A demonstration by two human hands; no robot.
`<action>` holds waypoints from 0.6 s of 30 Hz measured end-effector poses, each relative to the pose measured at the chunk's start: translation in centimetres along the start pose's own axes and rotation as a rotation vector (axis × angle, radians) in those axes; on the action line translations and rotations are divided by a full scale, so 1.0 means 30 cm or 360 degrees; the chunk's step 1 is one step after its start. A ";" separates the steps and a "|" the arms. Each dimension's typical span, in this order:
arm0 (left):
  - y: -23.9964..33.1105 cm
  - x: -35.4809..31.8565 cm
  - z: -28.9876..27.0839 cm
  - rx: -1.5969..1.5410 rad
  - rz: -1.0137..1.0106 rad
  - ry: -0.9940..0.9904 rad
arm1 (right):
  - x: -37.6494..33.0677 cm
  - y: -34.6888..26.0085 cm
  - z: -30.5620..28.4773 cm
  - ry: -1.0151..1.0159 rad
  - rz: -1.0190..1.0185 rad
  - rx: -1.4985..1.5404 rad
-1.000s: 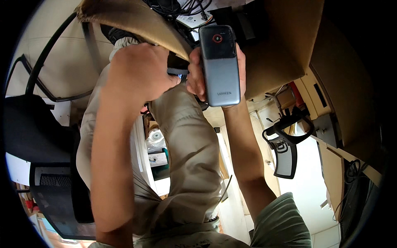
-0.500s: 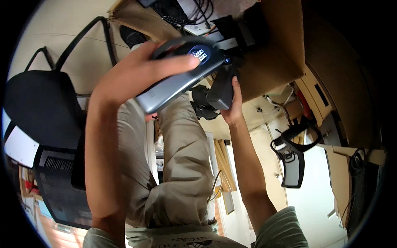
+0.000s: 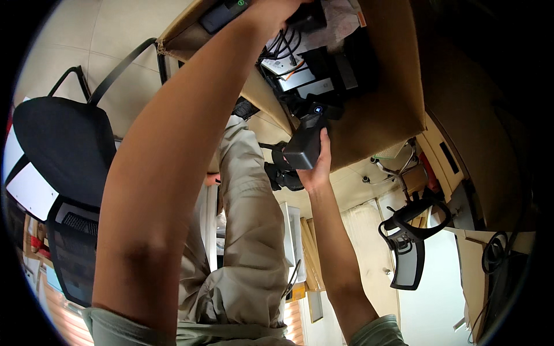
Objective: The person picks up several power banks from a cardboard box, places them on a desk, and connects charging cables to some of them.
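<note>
My right hand is closed round a black block-shaped device. A dark part with a small blue light shows at its far end; whether the two are joined I cannot tell. My left arm stretches up across the view, and my left hand is over the far part of a cardboard box. The top edge cuts off its fingers. Beside it is a black object; whether the hand grips it I cannot make out. A dark phone-like device with a green mark lies by my left wrist.
Black cables, silver and black devices and a pale wrapper lie in the box. A black chair stands at the left. To the right are another chair and wooden furniture. My legs are below the box.
My left hand has moved up and away over the box. The grey device with a lit display that it held is out of sight. My right hand still grips the black device, slightly lower in view.
</note>
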State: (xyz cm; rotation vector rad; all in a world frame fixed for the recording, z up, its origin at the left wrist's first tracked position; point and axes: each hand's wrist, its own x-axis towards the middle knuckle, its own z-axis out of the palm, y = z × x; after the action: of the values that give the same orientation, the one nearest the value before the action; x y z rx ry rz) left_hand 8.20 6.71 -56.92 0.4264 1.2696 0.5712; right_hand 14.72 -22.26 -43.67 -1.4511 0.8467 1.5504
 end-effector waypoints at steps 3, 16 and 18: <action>0.121 -0.001 0.048 0.0900 -0.0138 0.0561 | -0.008 -0.025 -0.016 0.0118 -0.0018 -0.0103; 0.160 -0.627 -0.067 0.0584 -0.0038 -0.0310 | -0.039 -0.064 0.017 0.0154 0.0061 -0.0262; 0.123 -0.672 -0.075 0.0641 -0.0013 -0.0229 | -0.043 -0.061 0.037 0.0148 0.0074 -0.0289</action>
State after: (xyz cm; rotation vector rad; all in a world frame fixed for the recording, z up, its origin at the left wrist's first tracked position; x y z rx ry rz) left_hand 1.56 -2.84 -39.88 0.7826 1.2462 0.2685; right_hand 15.86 -20.66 -42.17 -1.6549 0.8151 1.6400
